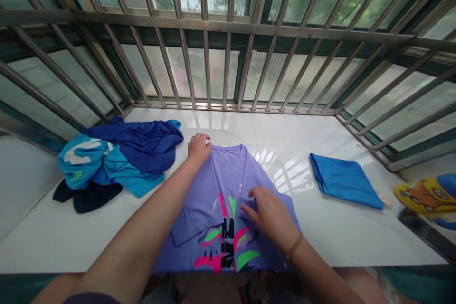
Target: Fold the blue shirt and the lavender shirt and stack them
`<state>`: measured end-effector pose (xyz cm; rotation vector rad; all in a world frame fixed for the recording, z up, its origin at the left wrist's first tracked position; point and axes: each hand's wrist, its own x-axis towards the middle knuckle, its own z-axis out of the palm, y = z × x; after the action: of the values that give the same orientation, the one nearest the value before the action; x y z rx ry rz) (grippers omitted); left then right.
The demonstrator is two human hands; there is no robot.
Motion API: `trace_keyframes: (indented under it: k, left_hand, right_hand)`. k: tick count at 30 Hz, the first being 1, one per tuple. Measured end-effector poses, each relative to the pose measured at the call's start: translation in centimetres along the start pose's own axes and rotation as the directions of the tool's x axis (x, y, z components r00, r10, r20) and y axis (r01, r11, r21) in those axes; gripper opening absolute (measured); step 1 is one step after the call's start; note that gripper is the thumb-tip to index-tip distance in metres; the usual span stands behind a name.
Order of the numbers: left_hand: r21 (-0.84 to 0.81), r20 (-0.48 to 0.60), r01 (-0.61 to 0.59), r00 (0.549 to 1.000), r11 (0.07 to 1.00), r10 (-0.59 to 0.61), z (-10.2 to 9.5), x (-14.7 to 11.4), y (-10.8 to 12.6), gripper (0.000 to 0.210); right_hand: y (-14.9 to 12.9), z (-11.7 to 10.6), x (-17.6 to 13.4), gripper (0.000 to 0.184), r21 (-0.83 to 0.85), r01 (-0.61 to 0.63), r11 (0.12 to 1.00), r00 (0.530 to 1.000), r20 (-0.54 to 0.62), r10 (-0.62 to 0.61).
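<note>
A person stands at a white ledge (320,228) under barred windows (228,33); a lilac T-shirt (228,185) lies at the centre bottom of the frame, sides folded inward, its printed front showing; the left hand (198,148) rests at the collar, fingers curled on the cloth as if pinning it flat; the right hand (270,213) lies open, palm down, on the shirt's right fold, pressing rather than gripping; a heap of blue clothes (117,161) sits at the middle left; a folded blue garment (344,179) lies apart at the right
</note>
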<state>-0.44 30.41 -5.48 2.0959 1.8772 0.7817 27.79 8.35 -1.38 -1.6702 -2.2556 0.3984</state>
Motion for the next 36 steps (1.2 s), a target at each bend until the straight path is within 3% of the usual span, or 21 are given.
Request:
trace_keyframes:
  k: [3,5,6,8,15,24,28,33,36]
  left_hand:
    - [-0.026,0.091,-0.213,0.972,0.977,0.214,1.9,-0.3,4.8,0.027]
    - [-0.054,0.171,-0.333,0.926,0.941,0.338,3.5,-0.7,7.7,0.029]
    - [-0.058,0.202,-0.367,0.907,0.929,0.371,4.3,-1.0,8.9,0.030]
    - [-0.044,0.239,-0.389,0.890,0.920,0.388,5.4,-1.5,10.2,0.035]
    - [0.022,0.245,-0.374,0.901,0.927,0.357,6.5,-2.2,9.8,0.042]
    - [0.051,0.231,-0.362,0.911,0.931,0.342,6.6,-2.3,9.7,0.044]
    - [0.058,0.230,-0.365,0.910,0.929,0.344,6.6,-2.4,9.7,0.042]
    - [0.064,0.223,-0.373,0.909,0.926,0.351,6.4,-2.5,9.8,0.039]
    - [0.063,0.223,-0.395,0.901,0.917,0.373,6.2,-2.6,9.9,0.039]
  right_hand:
    - [-0.7,2.5,-3.9,0.030,-0.087,0.041,0.995,0.999,-0.029,-0.044]
    - [-0.8,3.7,-4.6,0.015,-0.125,0.050,0.991,0.997,-0.054,-0.057]
    - [-0.8,4.1,-4.6,0.006,-0.131,0.058,0.990,0.996,-0.065,-0.067]
    - [-0.7,4.5,-4.4,0.008,-0.121,0.065,0.991,0.993,-0.092,-0.076]
    - [-0.3,4.2,-5.4,0.016,0.062,0.122,0.991,0.982,-0.153,-0.112]
    - [-0.5,3.6,-5.7,0.009,-0.057,0.244,0.968,0.969,-0.024,-0.245]
    - [-0.2,3.7,-6.2,0.015,0.086,0.169,0.982,0.960,-0.241,-0.144]
    - [0.6,2.9,-6.5,0.020,0.305,-0.001,0.952,0.847,-0.506,0.163]
    - [0.9,2.3,-6.3,0.017,0.254,0.066,0.965,0.803,-0.588,0.100]
